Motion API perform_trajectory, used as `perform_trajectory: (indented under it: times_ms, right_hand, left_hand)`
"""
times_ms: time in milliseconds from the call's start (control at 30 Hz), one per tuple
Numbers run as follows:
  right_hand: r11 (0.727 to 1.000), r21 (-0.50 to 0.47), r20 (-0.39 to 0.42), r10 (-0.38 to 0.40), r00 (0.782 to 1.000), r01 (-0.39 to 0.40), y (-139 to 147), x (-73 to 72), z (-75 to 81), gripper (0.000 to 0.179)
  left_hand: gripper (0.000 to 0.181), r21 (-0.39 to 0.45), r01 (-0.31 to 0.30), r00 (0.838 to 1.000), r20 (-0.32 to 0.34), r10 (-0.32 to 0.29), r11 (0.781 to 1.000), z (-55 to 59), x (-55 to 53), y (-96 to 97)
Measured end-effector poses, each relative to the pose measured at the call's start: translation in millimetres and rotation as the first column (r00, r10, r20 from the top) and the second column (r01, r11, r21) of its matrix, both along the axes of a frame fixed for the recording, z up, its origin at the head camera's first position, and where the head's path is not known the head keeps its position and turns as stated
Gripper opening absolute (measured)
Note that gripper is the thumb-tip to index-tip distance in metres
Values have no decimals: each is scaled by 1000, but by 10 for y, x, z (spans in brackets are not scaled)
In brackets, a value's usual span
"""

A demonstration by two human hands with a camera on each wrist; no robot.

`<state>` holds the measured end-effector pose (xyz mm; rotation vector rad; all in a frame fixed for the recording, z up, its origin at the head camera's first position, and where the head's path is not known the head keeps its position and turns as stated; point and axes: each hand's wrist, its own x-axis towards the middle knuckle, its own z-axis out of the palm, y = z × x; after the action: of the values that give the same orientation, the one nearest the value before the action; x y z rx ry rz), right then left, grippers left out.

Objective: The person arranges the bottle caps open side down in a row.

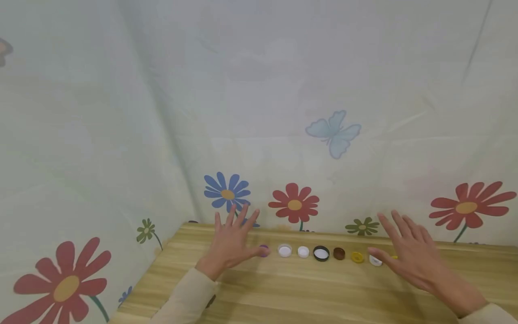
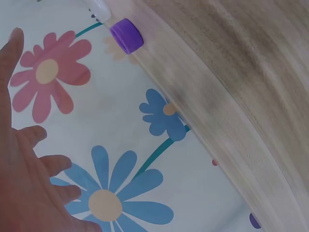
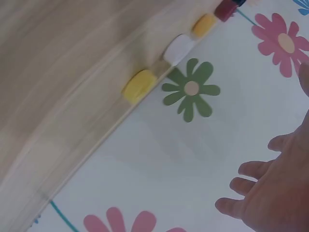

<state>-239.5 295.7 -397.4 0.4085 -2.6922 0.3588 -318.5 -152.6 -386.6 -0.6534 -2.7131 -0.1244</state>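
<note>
A row of several bottle caps lies along the far part of the wooden table. My left hand is spread above the row's left end, its thumb by a purple cap. To the right follow a clear-rimmed white cap, a small white cap, a black-rimmed cap, a brown cap and a yellow cap. Over the right end my right hand stretches its fingers, partly covering a white cap and another yellow cap. Both hands hold nothing.
The table has light wood grain and meets a pale curtain at its back edge. Flowers and a butterfly are printed on the curtain. A small dark object shows beside the left sleeve.
</note>
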Motion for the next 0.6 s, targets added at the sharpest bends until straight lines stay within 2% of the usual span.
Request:
perform_trajectory:
  times_ms: [167, 333, 467, 600]
  right_hand:
    - [1000, -16, -8, 25, 1000, -25, -155, -49, 88, 94]
    - [999, -33, 14, 40, 999, -39, -318, -120, 135, 93]
    - [996, -76, 58, 56, 997, -52, -474, -163, 146, 93]
    - [991, -115, 57, 81, 995, -74, -640, -192, 150, 93]
  left_hand:
    - [115, 10, -1, 1000, -9, 1, 1000, 26, -18, -28]
    - [123, 59, 7, 1000, -14, -6, 998, 4, -53, -41]
    - [121, 106, 11, 1000, -29, -8, 994, -34, -68, -27]
    - [118, 131, 2, 1000, -29, 2, 991, -51, -61, -20]
